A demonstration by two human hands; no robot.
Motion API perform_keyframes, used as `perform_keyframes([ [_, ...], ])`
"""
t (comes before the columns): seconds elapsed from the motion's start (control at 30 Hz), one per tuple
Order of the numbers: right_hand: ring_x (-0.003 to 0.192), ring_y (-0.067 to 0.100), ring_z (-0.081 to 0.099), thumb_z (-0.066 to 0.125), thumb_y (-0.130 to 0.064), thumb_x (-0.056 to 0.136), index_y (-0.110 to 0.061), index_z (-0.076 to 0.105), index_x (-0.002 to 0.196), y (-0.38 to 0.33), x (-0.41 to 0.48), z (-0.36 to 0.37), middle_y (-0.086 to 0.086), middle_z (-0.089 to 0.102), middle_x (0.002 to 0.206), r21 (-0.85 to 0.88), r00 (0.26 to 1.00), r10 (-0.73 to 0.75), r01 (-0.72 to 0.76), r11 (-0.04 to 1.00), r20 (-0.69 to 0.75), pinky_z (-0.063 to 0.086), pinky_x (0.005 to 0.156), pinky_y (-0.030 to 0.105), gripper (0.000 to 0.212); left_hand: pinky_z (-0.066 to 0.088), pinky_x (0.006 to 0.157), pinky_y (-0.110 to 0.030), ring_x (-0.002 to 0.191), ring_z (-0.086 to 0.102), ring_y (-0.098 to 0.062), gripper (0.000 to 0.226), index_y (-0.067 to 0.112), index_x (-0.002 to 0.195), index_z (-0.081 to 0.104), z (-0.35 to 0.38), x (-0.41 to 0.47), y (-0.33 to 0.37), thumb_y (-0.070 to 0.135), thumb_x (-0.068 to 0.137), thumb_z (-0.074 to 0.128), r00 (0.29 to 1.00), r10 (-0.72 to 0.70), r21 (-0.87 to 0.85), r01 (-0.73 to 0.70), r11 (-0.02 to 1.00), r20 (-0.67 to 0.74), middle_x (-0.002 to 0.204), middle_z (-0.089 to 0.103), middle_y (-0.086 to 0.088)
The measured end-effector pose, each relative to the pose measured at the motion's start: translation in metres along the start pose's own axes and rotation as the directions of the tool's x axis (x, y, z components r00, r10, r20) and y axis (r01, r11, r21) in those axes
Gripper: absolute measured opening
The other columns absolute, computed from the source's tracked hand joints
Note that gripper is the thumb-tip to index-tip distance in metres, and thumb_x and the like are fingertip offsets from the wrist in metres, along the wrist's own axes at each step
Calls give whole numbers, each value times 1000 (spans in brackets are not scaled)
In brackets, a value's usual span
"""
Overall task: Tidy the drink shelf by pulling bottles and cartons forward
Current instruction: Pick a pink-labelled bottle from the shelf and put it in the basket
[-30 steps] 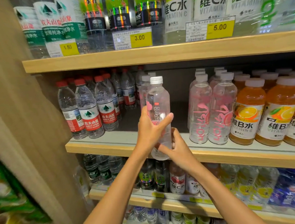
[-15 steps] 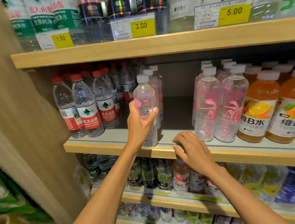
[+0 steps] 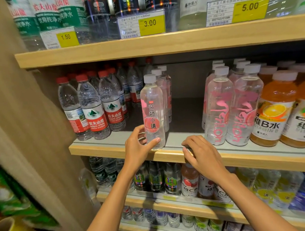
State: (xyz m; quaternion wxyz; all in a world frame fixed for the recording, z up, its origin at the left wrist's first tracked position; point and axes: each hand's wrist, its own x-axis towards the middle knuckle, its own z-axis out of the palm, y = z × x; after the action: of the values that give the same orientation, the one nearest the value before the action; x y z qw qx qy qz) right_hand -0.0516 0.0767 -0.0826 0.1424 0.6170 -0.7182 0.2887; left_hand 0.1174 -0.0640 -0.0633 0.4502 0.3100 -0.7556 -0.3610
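Now that the bottle is down from mid-air, the shelf (image 3: 125, 150) carries it at its front lip, so I call this one faced. My right hand (image 3: 201, 155) has let go and rests open on the edge. My left hand (image 3: 138, 147) grips the peach-label bottle (image 3: 152, 112) low, gap beside it waiting.

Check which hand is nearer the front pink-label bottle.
Left. The left hand grips the pink-label bottle near its base; the right hand rests apart on the shelf edge.
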Motion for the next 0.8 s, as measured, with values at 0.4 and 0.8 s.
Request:
perform_keyframes([
  [0.4, 98, 14, 53, 53, -25, 95, -14, 63, 105, 2, -1, 1, -2, 60, 104, 21, 1000, 9, -9, 1000, 2, 38, 78, 22, 18, 42, 78, 0, 90, 56, 19, 54, 11, 129, 57, 12, 13, -4, 15, 79, 77, 1000, 21, -8, -21, 1000, 7, 109, 63, 11],
  [0.8, 94, 12, 54, 58, -17, 93, -13, 62, 103, 12, -22, -15, -3, 60, 100, 155, 997, 28, -18, 988, -65, 46, 77, 27, 12, 43, 92, -13, 107, 56, -8, 50, 11, 127, 56, 14, 0, 9, 23, 82, 75, 996, 2, 48, 2, 999, -85, 120, 61, -1],
])
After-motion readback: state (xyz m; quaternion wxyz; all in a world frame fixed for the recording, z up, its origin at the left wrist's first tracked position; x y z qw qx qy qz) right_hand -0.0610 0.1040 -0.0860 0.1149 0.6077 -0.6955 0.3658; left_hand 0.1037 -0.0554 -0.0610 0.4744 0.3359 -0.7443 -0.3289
